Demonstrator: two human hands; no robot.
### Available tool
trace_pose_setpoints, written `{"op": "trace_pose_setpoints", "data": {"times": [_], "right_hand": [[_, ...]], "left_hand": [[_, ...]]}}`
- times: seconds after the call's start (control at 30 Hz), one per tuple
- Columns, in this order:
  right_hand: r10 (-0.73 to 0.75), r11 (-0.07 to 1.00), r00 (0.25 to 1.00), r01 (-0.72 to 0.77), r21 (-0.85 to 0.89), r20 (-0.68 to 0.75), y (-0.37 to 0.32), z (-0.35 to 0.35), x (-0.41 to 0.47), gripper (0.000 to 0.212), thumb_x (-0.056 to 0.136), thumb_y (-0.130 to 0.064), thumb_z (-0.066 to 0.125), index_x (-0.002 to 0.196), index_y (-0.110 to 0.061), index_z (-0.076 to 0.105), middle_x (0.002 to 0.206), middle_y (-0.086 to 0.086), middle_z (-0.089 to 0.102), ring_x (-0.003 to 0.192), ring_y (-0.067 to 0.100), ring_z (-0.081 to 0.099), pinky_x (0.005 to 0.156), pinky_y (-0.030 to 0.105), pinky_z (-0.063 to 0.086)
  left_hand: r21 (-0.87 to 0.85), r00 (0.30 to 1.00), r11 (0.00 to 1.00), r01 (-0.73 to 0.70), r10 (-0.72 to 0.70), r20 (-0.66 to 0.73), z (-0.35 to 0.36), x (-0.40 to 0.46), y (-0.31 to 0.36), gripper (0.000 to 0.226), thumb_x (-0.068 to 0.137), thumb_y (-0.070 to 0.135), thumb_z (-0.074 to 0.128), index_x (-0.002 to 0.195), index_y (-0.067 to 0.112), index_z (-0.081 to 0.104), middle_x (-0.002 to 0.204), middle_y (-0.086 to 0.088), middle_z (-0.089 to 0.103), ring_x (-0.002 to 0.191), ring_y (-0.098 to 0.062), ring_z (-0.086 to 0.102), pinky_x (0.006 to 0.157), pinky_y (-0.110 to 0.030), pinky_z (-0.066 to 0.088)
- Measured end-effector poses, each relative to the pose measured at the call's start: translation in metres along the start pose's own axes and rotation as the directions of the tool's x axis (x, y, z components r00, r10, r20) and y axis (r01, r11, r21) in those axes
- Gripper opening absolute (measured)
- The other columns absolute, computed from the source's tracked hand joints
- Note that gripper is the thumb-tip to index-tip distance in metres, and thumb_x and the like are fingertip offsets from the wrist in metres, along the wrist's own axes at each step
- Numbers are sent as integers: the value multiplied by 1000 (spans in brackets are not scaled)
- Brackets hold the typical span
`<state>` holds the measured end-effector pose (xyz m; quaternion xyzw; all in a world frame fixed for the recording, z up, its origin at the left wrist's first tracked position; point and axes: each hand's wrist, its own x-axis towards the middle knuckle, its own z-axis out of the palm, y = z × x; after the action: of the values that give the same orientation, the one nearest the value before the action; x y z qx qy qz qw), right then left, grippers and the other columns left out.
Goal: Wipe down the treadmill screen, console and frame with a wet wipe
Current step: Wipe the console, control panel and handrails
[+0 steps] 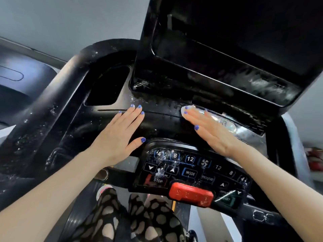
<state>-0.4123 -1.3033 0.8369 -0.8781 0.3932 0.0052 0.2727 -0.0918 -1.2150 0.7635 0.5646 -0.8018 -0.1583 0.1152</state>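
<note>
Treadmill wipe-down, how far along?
Looks done: wet streaks on the glossy black console deck and droplets on the button panel. In hand: right hand presses the white wet wipe flat below the dark screen; left hand rests flat on the deck. Left: screen shows no streaks; frame mostly out of view.

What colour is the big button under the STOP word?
Red. The big button sits at the console's lower edge, clearest in the head view.

**Both hands flat on the console**

The left hand (120, 135) lies flat on the black console (83, 130), beside the cup well (106, 86). The right hand (209, 130) presses a wipe (225, 123) below the screen (236, 37), above the keypad (190, 173).
</note>
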Motion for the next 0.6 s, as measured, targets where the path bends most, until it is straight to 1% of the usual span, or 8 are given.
{"op": "trace_pose_setpoints", "data": {"times": [0.07, 0.13, 0.2, 0.23, 0.33, 0.43, 0.53, 0.6], "right_hand": [[-86, 995, 993, 90, -36, 83, 8, -2, -11, 60, 106, -51, 12, 157, -23, 26, 166, -12, 14, 154, 7, 4, 125, 32, -7], [-134, 978, 980, 155, -140, 147, 22, -13, -13, 61, 106, -49, 5, 157, -23, 27, 166, -11, 14, 154, 10, 7, 126, 37, 4], [-199, 916, 946, 272, -294, 256, 36, -27, -16, 59, 107, -46, 3, 157, -24, 24, 166, -11, 9, 154, 12, 7, 125, 41, 12], [-237, 874, 920, 343, -344, 313, 43, -33, -18, 56, 108, -44, 7, 157, -23, 23, 166, -10, 8, 154, 13, 7, 124, 42, 14], [-304, 799, 843, 479, -363, 444, 52, -48, -18, 50, 109, -38, 21, 157, -24, 25, 166, -10, 5, 155, 13, 6, 123, 41, 14], [-309, 766, 803, 527, -367, 509, 46, -54, 1, 49, 109, -37, 26, 157, -28, 26, 167, -9, 10, 154, 9, 1, 124, 37, 9], [-357, 724, 771, 585, -365, 527, 32, -45, 26, 53, 107, -39, 18, 155, -25, 36, 165, -6, 23, 153, 7, 1, 125, 38, 6], [-395, 708, 750, 617, -343, 531, 27, -35, 38, 53, 107, -38, 17, 153, -23, 40, 164, -5, 27, 152, 8, 2, 125, 40, 4]], "left_hand": [[15, 1000, 1000, -10, 10, -9, 2, 0, -3, 76, 100, 60, 18, 161, 14, 12, 169, 0, 1, 156, -14, -4, 125, -40, 7], [29, 1000, 1000, -9, 9, -8, 4, -1, -5, 75, 100, 59, 20, 161, 15, 11, 170, 0, 1, 156, -14, -5, 126, -41, 7], [40, 1000, 999, -3, 3, -7, 5, -1, -5, 75, 100, 58, 20, 161, 16, 9, 170, 0, 0, 156, -14, -5, 126, -41, 7], [48, 1000, 999, -2, 3, -8, 6, -1, -4, 74, 100, 58, 20, 160, 16, 9, 170, 0, 0, 156, -15, -4, 126, -42, 8], [87, 1000, 996, 3, -1, -20, 9, 0, -4, 74, 101, 57, 21, 161, 15, 9, 170, -2, 2, 156, -17, -1, 125, -44, 10], [99, 999, 995, 11, -7, -42, 12, 0, -3, 74, 101, 56, 23, 161, 15, 7, 170, -3, 3, 156, -18, 0, 125, -43, 9], [106, 998, 994, 29, -24, -52, 14, 0, -2, 73, 101, 54, 24, 160, 15, 5, 170, -4, 3, 156, -19, -1, 125, -43, 7], [112, 998, 993, 36, -30, -54, 15, 0, -1, 73, 102, 54, 24, 160, 15, 5, 170, -4, 3, 156, -20, -1, 125, -42, 6]]}}
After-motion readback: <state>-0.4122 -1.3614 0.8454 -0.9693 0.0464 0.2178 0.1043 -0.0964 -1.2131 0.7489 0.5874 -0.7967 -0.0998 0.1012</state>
